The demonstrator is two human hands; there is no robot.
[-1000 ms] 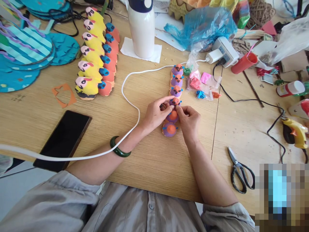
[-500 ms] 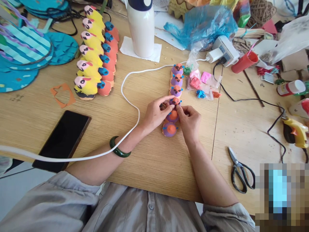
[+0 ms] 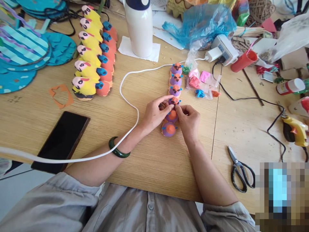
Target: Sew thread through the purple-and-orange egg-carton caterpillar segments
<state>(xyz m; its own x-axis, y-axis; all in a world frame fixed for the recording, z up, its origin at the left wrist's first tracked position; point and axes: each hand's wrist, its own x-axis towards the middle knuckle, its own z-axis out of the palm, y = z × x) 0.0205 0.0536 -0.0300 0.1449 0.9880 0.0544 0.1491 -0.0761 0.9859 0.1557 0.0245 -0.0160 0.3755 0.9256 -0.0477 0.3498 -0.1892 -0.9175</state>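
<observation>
A strip of egg-carton cups covered in purple clay (image 3: 165,131) lies upright on the table before me. Each cup carries an orange clay face with small blue ears. Faces on the far cups have dark eye marks; the two nearest orange discs look plain. My left hand (image 3: 154,113) curls its thumb and forefinger around the fourth clay face (image 3: 174,100) from the left side. From the right, my right hand (image 3: 190,120) presses thumb and forefinger together at that face's lower edge. Whatever lies between those right fingertips is too small to make out.
Small bags of coloured clay (image 3: 195,82) lie right of the strip. A white cable (image 3: 131,102) crosses my left forearm. Around are a phone (image 3: 61,138), scissors (image 3: 238,164), a white bottle (image 3: 139,32), yellow clay-covered cartons (image 3: 90,51), a power strip (image 3: 225,50) and a glue gun (image 3: 295,130).
The view has shifted very slightly, so everything sits a little further left. Both hands stay at the same clay face, with hardly any finger movement visible.
</observation>
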